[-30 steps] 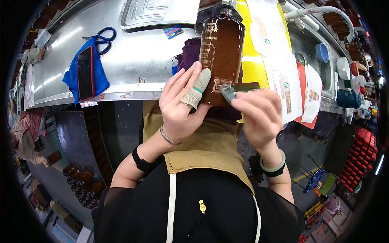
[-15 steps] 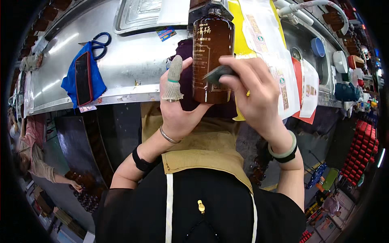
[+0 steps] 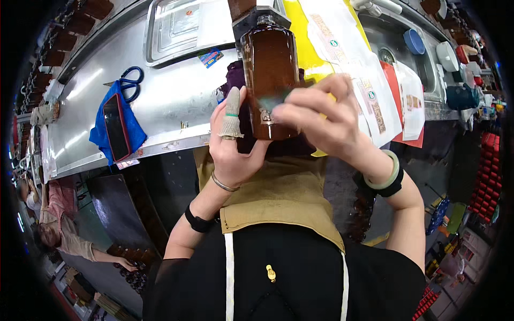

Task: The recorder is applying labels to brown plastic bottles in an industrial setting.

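Observation:
A brown glass bottle (image 3: 269, 64) lies with its neck pointing away from me, its near end over the table's front edge. My left hand (image 3: 233, 158) grips the near end, fingers along the left side and thumb at the base. A cloth finger cot (image 3: 231, 115) with a green band covers one finger. My right hand (image 3: 329, 120), smeared by motion, pinches a thin dark flat piece (image 3: 273, 101) against the bottle's upper face. A small pale emblem (image 3: 266, 116) shows near the base. Dark purple cloth (image 3: 234, 77) is under and beside the bottle.
Blue-handled scissors (image 3: 131, 84) and a phone (image 3: 115, 125) on blue cloth lie left. A metal tray (image 3: 155, 56) stands behind them. To the right are label sheets (image 3: 361, 80) on yellow material, then a sink (image 3: 428, 67). Another person's hand (image 3: 127, 264) is at lower left.
The bottle's face, printed with pale lettering before, now appears mostly plain brown apart from the emblem. My right hand and flat piece have shifted slightly left across it. My left hand keeps its hold.

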Action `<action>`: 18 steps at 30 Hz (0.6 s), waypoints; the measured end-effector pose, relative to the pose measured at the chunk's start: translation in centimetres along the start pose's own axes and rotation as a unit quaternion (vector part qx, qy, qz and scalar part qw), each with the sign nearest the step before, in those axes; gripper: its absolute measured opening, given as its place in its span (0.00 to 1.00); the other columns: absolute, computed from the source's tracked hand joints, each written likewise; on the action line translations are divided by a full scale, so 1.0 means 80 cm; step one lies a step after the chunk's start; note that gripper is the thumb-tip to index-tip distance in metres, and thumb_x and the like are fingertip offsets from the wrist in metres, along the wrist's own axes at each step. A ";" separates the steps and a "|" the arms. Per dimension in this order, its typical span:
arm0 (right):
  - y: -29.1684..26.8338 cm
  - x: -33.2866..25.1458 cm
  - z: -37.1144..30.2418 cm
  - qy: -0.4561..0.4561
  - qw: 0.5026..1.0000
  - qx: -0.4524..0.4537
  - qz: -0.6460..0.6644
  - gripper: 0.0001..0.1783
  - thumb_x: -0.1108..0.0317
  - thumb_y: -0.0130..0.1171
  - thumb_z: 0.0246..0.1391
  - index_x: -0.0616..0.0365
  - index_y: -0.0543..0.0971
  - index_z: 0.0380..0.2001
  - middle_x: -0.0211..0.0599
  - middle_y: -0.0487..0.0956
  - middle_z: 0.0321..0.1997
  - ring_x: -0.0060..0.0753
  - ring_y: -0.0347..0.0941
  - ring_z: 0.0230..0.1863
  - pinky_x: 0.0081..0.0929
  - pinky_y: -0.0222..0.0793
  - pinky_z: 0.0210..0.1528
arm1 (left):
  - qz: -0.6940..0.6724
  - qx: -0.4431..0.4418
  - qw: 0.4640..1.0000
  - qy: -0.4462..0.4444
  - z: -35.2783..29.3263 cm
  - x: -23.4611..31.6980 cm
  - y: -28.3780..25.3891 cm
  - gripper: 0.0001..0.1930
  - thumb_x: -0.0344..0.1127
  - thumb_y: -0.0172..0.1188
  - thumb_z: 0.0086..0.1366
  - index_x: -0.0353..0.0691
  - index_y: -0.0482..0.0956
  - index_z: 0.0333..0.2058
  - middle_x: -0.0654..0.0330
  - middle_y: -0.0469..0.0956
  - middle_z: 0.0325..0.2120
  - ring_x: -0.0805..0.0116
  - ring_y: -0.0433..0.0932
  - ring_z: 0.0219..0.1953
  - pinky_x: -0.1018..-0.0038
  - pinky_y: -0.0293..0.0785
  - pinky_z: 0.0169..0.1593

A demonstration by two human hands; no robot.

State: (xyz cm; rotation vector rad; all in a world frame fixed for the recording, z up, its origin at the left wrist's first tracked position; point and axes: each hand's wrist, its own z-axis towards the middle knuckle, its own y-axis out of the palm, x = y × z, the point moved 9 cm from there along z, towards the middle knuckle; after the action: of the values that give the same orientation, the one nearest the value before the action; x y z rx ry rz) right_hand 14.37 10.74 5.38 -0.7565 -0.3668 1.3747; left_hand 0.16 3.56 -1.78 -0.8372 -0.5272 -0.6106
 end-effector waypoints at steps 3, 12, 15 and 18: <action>0.010 -0.054 -0.006 -0.049 0.985 -0.116 0.121 0.19 0.69 0.72 0.44 0.45 0.88 0.43 0.22 0.82 0.38 0.30 0.68 0.32 0.30 0.66 0.42 | -0.049 -0.012 0.999 -0.016 -0.006 -0.014 0.005 0.43 0.25 0.75 0.51 0.23 0.68 0.67 0.41 0.77 0.62 0.44 0.76 0.63 0.57 0.69 0.67; 0.012 -0.050 -0.016 -0.068 0.988 -0.070 0.116 0.07 0.62 0.62 0.56 0.45 0.83 0.39 0.20 0.77 0.37 0.26 0.64 0.33 0.30 0.65 0.43 | -0.040 0.001 0.998 -0.041 0.003 -0.004 0.006 0.44 0.29 0.75 0.54 0.28 0.67 0.69 0.46 0.76 0.63 0.46 0.73 0.64 0.57 0.67 0.68; 0.012 -0.009 0.007 0.072 0.986 -0.031 0.149 0.14 0.68 0.72 0.55 0.50 0.87 0.45 0.26 0.83 0.38 0.32 0.75 0.34 0.31 0.70 0.42 | -0.059 -0.018 0.996 -0.063 -0.011 -0.024 0.013 0.42 0.27 0.74 0.54 0.27 0.68 0.68 0.45 0.76 0.63 0.44 0.73 0.63 0.57 0.67 0.68; -0.017 0.051 0.016 0.096 0.993 0.064 -0.040 0.13 0.73 0.73 0.49 0.51 0.86 0.40 0.30 0.86 0.39 0.35 0.77 0.36 0.33 0.68 0.44 | 0.004 -0.066 0.997 -0.045 -0.010 -0.018 0.010 0.45 0.30 0.78 0.50 0.27 0.69 0.67 0.44 0.75 0.64 0.43 0.71 0.64 0.54 0.61 0.71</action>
State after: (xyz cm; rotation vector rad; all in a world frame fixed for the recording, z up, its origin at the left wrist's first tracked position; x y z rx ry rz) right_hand 15.35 14.98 6.44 -0.7523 -0.1543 1.2264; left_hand -0.17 3.73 -3.55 -0.9952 -0.5690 -0.6081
